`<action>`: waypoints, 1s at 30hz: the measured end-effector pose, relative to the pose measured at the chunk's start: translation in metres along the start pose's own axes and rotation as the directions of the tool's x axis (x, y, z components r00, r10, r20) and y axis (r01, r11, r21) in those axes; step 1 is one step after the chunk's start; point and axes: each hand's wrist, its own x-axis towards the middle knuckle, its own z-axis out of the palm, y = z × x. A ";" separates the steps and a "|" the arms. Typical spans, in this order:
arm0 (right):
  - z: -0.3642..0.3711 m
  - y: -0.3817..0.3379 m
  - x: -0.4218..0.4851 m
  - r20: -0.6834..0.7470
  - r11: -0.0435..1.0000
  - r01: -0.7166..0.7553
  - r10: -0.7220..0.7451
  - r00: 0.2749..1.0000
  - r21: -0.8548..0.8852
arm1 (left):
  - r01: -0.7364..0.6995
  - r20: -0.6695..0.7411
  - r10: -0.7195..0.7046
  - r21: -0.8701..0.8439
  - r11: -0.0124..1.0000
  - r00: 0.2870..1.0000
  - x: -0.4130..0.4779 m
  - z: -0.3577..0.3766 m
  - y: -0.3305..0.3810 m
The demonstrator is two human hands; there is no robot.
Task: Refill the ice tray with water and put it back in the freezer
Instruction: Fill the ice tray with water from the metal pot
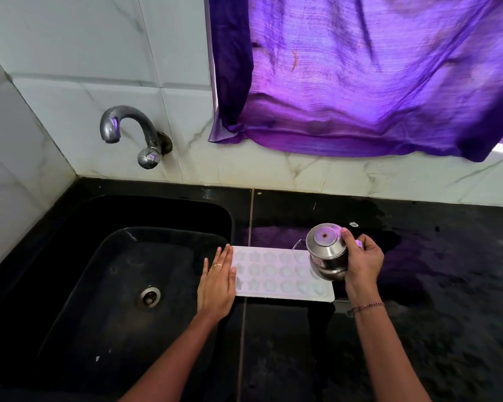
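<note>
Head view shows the white ice tray (285, 297) lying flat on the black tabletop (447, 285), its left end just beside the edge of the sink (99, 256). The left hand (217, 282) rests on that end, fingers (222, 256) straight and together, pressing it down. The right hand (363, 265) has its fingers curled round a small steel pot (327, 248), tipped over the tray's far right corner, and a thin thread of water (297, 244) runs from its lip into the moulds.

The risks lie in the pour and in the carry. The pot sits near the tray's edge, so a slightly steeper tilt would likely send water over the rim onto the tabletop rather than into the shaped cells. The cells look shallow and several already seem filled — overfilling would join them into one sheet. Once full, the tray will probably slop if lifted by one end or tilted on the way to the freezer, so it calls for a level, two-handed lift.
</note>
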 end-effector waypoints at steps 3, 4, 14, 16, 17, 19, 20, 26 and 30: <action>-0.001 0.001 0.000 -0.020 0.996 -0.047 0.049 0.999 0.074 | -0.003 -0.016 0.003 -0.023 1.000 1.000 0.000 0.003 -0.001; -0.002 0.002 0.000 -0.025 0.993 -0.061 0.063 0.998 0.098 | -0.003 -0.021 0.003 -0.025 1.000 1.000 0.000 0.003 -0.001; -0.017 0.008 0.002 -0.051 0.997 -0.037 0.041 0.998 0.069 | -0.013 -0.036 0.012 -0.029 0.999 0.999 0.001 0.006 -0.004; -0.021 0.008 0.002 -0.061 0.999 -0.009 0.011 0.998 0.039 | -0.010 -0.039 0.008 -0.042 0.999 0.999 0.001 0.007 -0.004; -0.023 0.007 0.002 -0.065 1.000 -0.002 0.003 0.998 0.024 | -0.011 -0.040 0.009 -0.049 0.999 0.999 0.001 0.007 -0.004; -0.026 0.008 0.004 -0.075 1.000 0.004 -0.004 0.997 0.005 | -0.009 -0.037 0.007 -0.058 0.998 0.999 0.001 0.007 -0.005; -0.028 0.008 0.004 -0.079 1.000 0.011 -0.011 0.997 -0.003 | -0.008 -0.036 0.006 -0.060 0.998 0.999 0.001 0.008 -0.005; -0.026 0.002 0.002 -0.084 0.995 0.065 -0.071 0.994 -0.075 | -0.004 -0.031 0.002 -0.072 0.997 1.000 0.002 0.008 -0.005; -0.023 0.000 0.001 -0.096 0.991 0.071 -0.082 0.992 -0.118 | 0.002 -0.024 -0.004 -0.082 0.997 1.000 0.001 0.008 -0.005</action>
